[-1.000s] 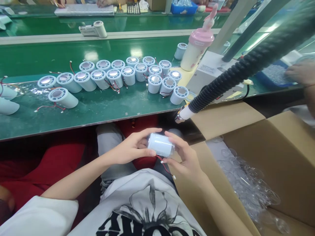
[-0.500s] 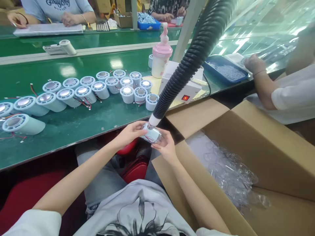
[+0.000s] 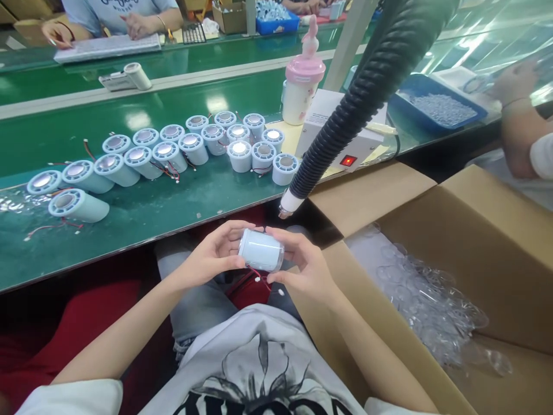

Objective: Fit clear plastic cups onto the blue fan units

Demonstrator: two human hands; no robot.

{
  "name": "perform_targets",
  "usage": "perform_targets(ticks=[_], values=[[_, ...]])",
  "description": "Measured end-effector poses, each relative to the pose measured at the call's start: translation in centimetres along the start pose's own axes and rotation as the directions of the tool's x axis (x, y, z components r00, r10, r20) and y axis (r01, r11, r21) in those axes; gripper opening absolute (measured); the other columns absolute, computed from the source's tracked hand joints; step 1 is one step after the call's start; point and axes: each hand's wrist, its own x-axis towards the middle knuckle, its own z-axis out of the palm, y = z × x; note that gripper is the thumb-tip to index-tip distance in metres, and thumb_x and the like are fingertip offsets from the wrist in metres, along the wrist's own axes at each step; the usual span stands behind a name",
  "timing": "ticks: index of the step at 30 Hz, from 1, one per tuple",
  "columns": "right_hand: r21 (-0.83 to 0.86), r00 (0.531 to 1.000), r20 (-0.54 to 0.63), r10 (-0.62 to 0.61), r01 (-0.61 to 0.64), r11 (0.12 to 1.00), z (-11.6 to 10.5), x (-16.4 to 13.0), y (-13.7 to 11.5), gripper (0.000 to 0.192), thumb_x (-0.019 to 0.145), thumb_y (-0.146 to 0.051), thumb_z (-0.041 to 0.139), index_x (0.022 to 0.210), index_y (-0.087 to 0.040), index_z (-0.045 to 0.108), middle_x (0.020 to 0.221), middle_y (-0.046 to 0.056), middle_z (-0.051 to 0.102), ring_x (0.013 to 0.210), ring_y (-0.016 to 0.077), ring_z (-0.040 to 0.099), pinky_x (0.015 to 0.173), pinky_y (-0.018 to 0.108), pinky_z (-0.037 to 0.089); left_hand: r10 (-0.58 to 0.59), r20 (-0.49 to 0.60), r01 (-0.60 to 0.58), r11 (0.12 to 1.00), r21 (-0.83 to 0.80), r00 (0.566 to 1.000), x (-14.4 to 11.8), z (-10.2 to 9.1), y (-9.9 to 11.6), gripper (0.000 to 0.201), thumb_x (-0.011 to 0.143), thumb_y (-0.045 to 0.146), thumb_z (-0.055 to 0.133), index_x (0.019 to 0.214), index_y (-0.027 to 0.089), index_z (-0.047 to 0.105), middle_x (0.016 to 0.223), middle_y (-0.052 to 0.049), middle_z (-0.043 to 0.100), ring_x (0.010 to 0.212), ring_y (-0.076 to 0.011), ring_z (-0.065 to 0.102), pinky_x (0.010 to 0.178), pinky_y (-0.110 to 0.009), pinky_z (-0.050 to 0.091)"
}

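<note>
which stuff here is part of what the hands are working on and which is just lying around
In hand:
left hand
right hand
white cylinder with red wires
hose nozzle

Lying about:
pink-lidded bottle
blue tray
cardboard box

No print I can make out whole: lettering on my shirt (image 3: pixel 254 397) and the co-worker's shirt (image 3: pixel 116 6) is cut off.

A pale blue-white cylinder housing (image 3: pixel 261 250) lies on its side near the bench's front edge, red wires trailing beneath it.
</note>
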Motion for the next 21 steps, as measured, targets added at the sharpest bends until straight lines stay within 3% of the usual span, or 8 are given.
perform_targets(ticks=[5, 9, 12, 16, 21], values=[[0.086, 0.984, 0.037, 0.175, -0.177, 0.98, 0.9, -0.4, -2.0, 0.061, 0.061, -0.014, 0.08, 0.115, -0.024, 0.054, 0.121, 0.007, 0.059, 0.103, 0.0216, 0.061, 0.082, 0.038, 0.057, -0.021, 0.051, 0.022, 1.0, -0.02, 0.998, -1.5, 0.4, 0.8, 0.054, 0.073, 0.026, 0.071, 0.122, 0.026, 0.049, 0.12, -0.009, 0.057, 0.107, -0.0228, 0.057, 0.082, -0.027, 0.051], [0.152, 0.957, 0.011, 0.291, -0.289, 0.945, 1.3, -0.7, -2.1, 0.056, 0.062, -0.018, 0.079, 0.111, -0.025, 0.054, 0.101, 0.003, 0.065, 0.082, 0.016, 0.066, 0.069, 0.029, 0.059, -0.059, 0.081, 0.057, 0.998, 0.027, 0.995, -2.3, 0.5, 1.1, 0.064, 0.072, 0.018, 0.071, 0.128, 0.033, 0.045, 0.132, -0.006, 0.049, 0.113, -0.0216, 0.053, 0.09, -0.029, 0.048], [0.188, 0.939, 0.016, 0.344, -0.341, 0.921, 1.6, -1.0, -1.9, 0.055, 0.064, -0.023, 0.078, 0.112, -0.025, 0.053, 0.099, 0.002, 0.064, 0.075, 0.0146, 0.066, 0.065, 0.028, 0.059, -0.104, 0.085, 0.101, 0.994, 0.039, 0.991, -2.7, 0.7, 1.2, 0.064, 0.073, 0.015, 0.07, 0.129, 0.033, 0.043, 0.126, -0.006, 0.054, 0.11, -0.0203, 0.055, 0.09, -0.028, 0.048], [0.134, 0.954, 0.008, 0.3, -0.298, 0.945, 1.6, -1.3, -1.8, 0.054, 0.067, -0.024, 0.076, 0.115, -0.027, 0.052, 0.107, 0.003, 0.061, 0.085, 0.0169, 0.065, 0.071, 0.03, 0.058, -0.126, 0.073, 0.127, 0.992, -0.005, 0.989, -3.0, 0.8, 1.2, 0.06, 0.077, 0.018, 0.066, 0.13, 0.031, 0.041, 0.117, -0.006, 0.058, 0.106, -0.0203, 0.057, 0.089, -0.03, 0.049], [-0.068, 0.985, -0.019, 0.171, -0.171, 0.983, 1.0, -1.6, -2.3, 0.054, 0.071, -0.022, 0.073, 0.119, -0.027, 0.051, 0.122, 0.006, 0.057, 0.099, 0.0205, 0.061, 0.082, 0.034, 0.055, -0.058, 0.001, 0.058, 0.998, 0.007, 0.998, -3.3, 0.5, 1.0, 0.05, 0.079, 0.022, 0.064, 0.125, 0.027, 0.045, 0.115, -0.006, 0.058, 0.102, -0.0193, 0.058, 0.086, -0.028, 0.049]])
